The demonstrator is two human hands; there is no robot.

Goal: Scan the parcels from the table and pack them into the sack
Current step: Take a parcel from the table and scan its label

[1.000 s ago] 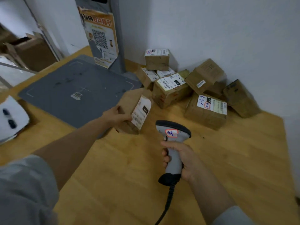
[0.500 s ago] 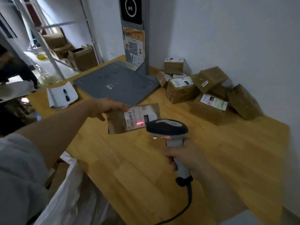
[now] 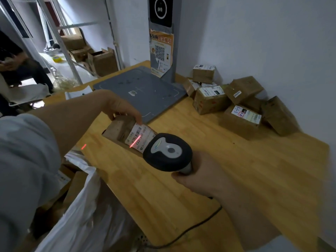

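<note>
Some of the parcel [image 3: 119, 130] hides behind the scanner [image 3: 167, 153]

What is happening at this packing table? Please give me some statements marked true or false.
1. The left hand grips a small brown cardboard parcel. True.
2. The black-and-grey handheld scanner lies on the wooden table. False: the right hand holds it above the table.
3. A red scan line crosses the parcel's white label. True.
4. The white plastic sack sits on the table. False: it is below the table's edge.
5. The pile of brown cardboard boxes sits mid-table. False: it is against the white wall.
</note>
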